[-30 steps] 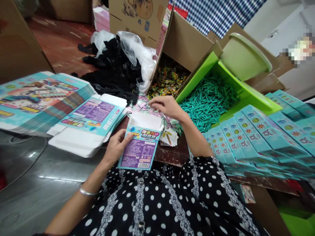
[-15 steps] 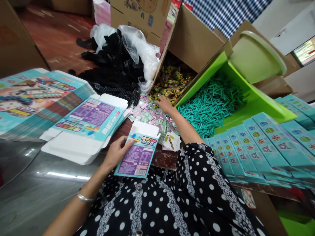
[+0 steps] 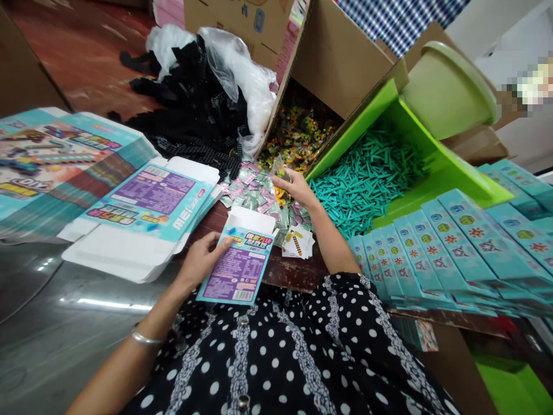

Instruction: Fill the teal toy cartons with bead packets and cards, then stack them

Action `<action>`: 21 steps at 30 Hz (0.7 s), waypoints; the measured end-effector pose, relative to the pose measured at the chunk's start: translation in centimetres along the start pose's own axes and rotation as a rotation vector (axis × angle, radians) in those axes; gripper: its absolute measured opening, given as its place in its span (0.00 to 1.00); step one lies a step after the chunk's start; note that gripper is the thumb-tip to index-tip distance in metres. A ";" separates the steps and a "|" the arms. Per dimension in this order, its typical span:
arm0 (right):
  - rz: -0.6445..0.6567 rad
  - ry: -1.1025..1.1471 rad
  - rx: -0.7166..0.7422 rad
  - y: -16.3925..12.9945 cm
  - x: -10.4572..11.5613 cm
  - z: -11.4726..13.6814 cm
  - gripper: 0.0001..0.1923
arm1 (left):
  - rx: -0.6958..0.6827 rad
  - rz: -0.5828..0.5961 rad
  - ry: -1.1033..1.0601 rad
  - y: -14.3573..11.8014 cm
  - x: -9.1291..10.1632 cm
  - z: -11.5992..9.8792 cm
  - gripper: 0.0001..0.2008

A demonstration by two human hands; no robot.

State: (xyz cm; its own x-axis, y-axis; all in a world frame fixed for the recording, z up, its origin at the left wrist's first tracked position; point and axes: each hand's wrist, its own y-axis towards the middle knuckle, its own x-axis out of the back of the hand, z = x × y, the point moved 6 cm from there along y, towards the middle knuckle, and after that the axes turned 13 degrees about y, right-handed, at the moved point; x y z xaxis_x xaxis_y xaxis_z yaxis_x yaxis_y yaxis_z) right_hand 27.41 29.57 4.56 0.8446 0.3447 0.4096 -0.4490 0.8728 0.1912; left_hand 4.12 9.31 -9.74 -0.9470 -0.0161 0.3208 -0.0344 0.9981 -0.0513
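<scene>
In my left hand (image 3: 202,260) is a small blue and purple printed box (image 3: 235,266), its white top flaps raised and its lower end close to my body. The thumb lies across the box's front. My right hand (image 3: 294,185) pinches a clear plastic bag (image 3: 280,183) with yellow, orange and green pieces in it. Below that bag spreads a heap of small pink and green packets (image 3: 250,193). Behind it, similar bags of coloured pieces (image 3: 298,129) fill a tilted cardboard carton (image 3: 334,55). A stack of white cards (image 3: 298,242) with a pickaxe picture sits right of the box.
Flat box blanks (image 3: 147,196) and a tall stack of printed cartons (image 3: 56,155) stand at left. Black studded parts (image 3: 194,115) lie behind. A green bin (image 3: 449,173) of teal sticks (image 3: 367,173) and rows of filled-out teal boxes (image 3: 432,248) occupy the right.
My right hand has come back from the carton's mouth toward me, now with a clear bag of coloured pieces. My left hand still holds the box. The view has shifted slightly.
</scene>
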 end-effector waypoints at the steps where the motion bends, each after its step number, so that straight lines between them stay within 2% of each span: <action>1: -0.008 0.030 -0.032 -0.8 -0.4 0.2 0.34 | 0.000 -0.001 -0.004 0.0 0.0 -0.1 0.36; 3: -0.018 0.120 -0.060 -2.2 -1.4 0.9 0.35 | -0.006 -0.004 -0.010 -0.1 0.0 -0.3 0.36; 7: 0.017 0.283 -0.013 -3.9 -3.6 3.0 0.33 | -0.049 -0.007 0.034 -0.6 -0.3 -1.2 0.33; 13: 0.022 0.311 0.129 -4.9 -5.6 5.3 0.25 | -0.110 0.007 0.106 -1.3 -0.7 -3.4 0.30; 16: -0.010 0.237 0.146 -5.2 -6.1 5.3 0.24 | -0.128 0.004 0.116 -1.7 -0.8 -4.1 0.30; 21: -0.226 -0.033 0.081 -6.0 -5.1 5.3 0.23 | -0.132 -0.038 0.114 -2.2 -0.6 -4.3 0.28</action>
State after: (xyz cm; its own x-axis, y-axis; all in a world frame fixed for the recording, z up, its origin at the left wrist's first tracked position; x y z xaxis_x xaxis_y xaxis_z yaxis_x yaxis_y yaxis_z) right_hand 24.25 20.79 6.05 0.9168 0.1311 0.3772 -0.2727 0.8956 0.3515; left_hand 6.11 7.35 -5.73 -0.9033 -0.0545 0.4256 -0.0199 0.9962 0.0853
